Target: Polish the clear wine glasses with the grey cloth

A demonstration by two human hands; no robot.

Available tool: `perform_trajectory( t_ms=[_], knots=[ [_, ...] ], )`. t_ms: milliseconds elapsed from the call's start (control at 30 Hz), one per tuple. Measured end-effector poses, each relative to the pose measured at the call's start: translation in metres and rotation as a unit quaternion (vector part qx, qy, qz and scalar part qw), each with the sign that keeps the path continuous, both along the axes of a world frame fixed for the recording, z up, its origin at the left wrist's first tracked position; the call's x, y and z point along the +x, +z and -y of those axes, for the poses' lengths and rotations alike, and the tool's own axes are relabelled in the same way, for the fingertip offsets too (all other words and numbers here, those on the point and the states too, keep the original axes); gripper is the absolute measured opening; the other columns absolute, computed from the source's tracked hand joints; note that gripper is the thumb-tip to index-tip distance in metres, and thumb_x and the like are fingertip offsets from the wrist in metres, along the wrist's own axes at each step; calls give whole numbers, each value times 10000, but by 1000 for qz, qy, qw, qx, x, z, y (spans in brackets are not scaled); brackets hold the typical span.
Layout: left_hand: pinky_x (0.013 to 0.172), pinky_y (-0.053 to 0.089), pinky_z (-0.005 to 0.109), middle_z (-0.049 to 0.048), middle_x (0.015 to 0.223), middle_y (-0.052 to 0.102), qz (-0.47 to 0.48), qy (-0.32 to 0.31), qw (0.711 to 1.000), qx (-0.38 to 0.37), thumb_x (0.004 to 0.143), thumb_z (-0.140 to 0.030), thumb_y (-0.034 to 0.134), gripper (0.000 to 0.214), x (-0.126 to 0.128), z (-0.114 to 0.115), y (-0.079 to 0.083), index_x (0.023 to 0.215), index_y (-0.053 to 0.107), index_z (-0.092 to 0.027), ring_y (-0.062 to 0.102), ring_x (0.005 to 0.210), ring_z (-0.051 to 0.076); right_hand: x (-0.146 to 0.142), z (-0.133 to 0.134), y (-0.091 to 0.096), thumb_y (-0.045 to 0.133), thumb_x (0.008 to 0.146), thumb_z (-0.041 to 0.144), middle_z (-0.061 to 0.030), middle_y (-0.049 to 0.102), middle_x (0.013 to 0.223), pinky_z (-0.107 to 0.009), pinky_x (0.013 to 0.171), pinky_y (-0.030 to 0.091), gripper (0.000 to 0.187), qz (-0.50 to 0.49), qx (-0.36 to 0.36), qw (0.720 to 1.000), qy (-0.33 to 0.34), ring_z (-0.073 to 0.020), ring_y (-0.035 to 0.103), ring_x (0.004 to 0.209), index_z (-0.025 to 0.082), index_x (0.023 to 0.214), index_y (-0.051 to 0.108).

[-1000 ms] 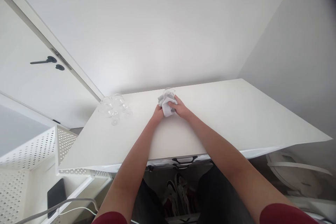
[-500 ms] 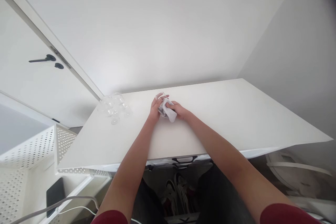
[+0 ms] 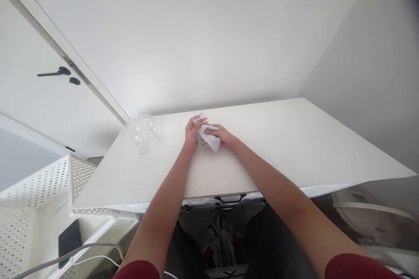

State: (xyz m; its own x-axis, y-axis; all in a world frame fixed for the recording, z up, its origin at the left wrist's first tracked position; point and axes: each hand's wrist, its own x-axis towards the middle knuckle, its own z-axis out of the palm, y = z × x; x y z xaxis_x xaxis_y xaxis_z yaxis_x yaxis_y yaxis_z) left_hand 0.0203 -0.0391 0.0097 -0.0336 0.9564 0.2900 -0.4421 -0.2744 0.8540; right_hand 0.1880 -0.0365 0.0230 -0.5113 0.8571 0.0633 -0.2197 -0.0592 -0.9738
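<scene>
Above the middle of the white tabletop [image 3: 262,148], my left hand [image 3: 191,133] is wrapped round a clear stemmed glass [image 3: 199,118]. The bowl of the glass points away from me. My right hand [image 3: 223,134] grips a pale grey-white cloth [image 3: 211,138] and presses it against the near part of the glass. Cloth and fingers hide most of the stem and part of the base. Several clear stemmed glasses [image 3: 141,130] are grouped on the tabletop's left end, apart from my hands.
A white wall [image 3: 209,43] rises behind the tabletop. On the left are a door with a black handle [image 3: 54,72], a white perforated shelf unit [image 3: 81,174] and a cable [image 3: 72,253]. Black drawer handles [image 3: 231,199] and shoes [image 3: 219,244] show below the front edge.
The cloth has shifted slightly and spread across the glass under my right hand. My left hand and the glass have moved a little to the left and away.
</scene>
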Motion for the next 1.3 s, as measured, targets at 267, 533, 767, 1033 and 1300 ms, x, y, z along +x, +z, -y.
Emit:
perform_trajectory(
  t_ms=[267, 533, 767, 1033, 1300],
  knots=[
    [1118, 494, 549, 167, 1330, 723, -8, 39, 999, -19, 793, -502, 875, 583, -4, 0, 0, 1261, 706, -199, 720, 1190, 345, -5, -10, -13, 784, 779, 627, -9, 643, 786, -310, 705, 431, 450, 44, 82, 993, -70, -174, 550, 734, 204, 871, 662],
    [1146, 466, 602, 187, 1344, 714, 3, 9, 1000, 26, 792, -498, 879, 586, -3, 2, 2, 1264, 705, -198, 726, 1191, 375, 9, -15, -12, 910, 681, 459, -16, 669, 884, -315, 742, 458, 437, -5, 50, 999, 12, -191, 595, 810, 200, 949, 682],
    [1172, 460, 587, 167, 1366, 704, -7, 23, 999, 39, 749, -448, 925, 617, -2, 0, 0, 1273, 681, -232, 705, 1240, 363, 4, -21, -18, 804, 782, 588, 26, 531, 725, -291, 668, 367, 430, 20, 132, 985, -108, -147, 458, 691, 210, 778, 599],
    [1106, 522, 522, 164, 1465, 622, -6, 68, 997, 34, 727, -448, 939, 692, -6, 1, 0, 1323, 630, -281, 659, 1310, 354, 13, -26, -17, 804, 737, 606, -7, 637, 860, -305, 749, 460, 441, -45, 15, 955, -291, -191, 567, 826, 237, 894, 620],
    [1096, 535, 445, 106, 1498, 569, 9, 90, 994, 56, 673, -390, 976, 685, -3, 6, 8, 1243, 603, -315, 595, 1390, 308, 4, -23, -24, 840, 670, 508, -29, 696, 867, -303, 722, 466, 417, 11, -14, 992, -127, -196, 618, 810, 202, 908, 686]
  ],
)
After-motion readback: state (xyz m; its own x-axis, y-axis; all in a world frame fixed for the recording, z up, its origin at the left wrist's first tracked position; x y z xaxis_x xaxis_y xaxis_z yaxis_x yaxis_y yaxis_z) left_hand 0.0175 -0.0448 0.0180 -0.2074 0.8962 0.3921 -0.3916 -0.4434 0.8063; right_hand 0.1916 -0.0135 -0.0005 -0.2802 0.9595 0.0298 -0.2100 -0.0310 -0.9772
